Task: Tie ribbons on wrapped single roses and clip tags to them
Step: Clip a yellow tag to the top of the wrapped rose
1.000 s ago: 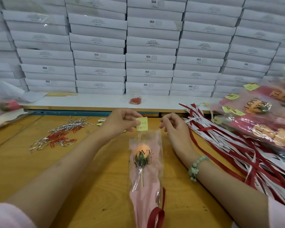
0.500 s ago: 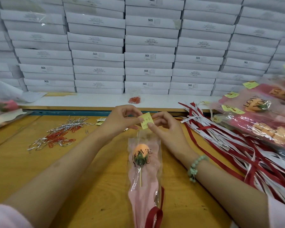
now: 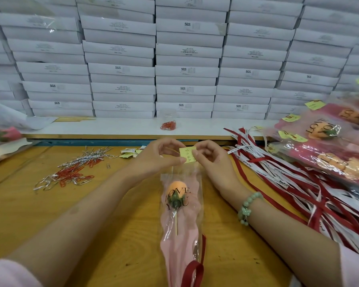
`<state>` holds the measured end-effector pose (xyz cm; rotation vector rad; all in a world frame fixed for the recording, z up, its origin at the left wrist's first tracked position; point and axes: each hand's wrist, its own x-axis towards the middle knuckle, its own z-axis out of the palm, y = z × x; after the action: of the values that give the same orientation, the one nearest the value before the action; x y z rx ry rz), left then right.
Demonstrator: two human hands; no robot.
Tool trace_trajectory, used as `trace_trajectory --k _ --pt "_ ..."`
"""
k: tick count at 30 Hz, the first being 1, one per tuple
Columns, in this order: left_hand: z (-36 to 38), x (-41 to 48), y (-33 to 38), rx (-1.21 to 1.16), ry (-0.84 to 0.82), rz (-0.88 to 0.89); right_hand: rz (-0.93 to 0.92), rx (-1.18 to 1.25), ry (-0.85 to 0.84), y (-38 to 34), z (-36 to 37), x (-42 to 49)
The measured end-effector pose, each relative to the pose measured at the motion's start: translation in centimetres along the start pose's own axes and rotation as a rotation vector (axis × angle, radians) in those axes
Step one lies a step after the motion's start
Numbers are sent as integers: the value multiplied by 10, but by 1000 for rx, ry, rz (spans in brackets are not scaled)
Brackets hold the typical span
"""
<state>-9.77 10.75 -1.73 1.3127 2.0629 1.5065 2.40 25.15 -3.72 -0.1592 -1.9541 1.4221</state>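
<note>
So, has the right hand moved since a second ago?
Yes. The right hand moved left, from right of the wrapped rose to above its top, now pinching the yellow tag.

This is a packing workshop, a back room where small gifts are assembled. Flat white cartons (image 3: 187,71) marked SGS are stacked like a wall behind a long wooden surface (image 3: 39,214). Loose paper clips (image 3: 71,175) lie heaped on the left. Printed ribbons (image 3: 278,175) spread out on the right, with wrapped roses (image 3: 323,131) bearing yellow tags (image 3: 315,104) piled beside them.
</note>
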Motion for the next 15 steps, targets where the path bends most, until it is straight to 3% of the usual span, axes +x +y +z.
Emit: trace_trajectory --k 7,15 --pt "-8 -9 -15 90 -141 -113 36 -9 66 3 -1 1" --pt "-9 -9 -17 -8 -150 -72 25 -35 91 4 -2 2"
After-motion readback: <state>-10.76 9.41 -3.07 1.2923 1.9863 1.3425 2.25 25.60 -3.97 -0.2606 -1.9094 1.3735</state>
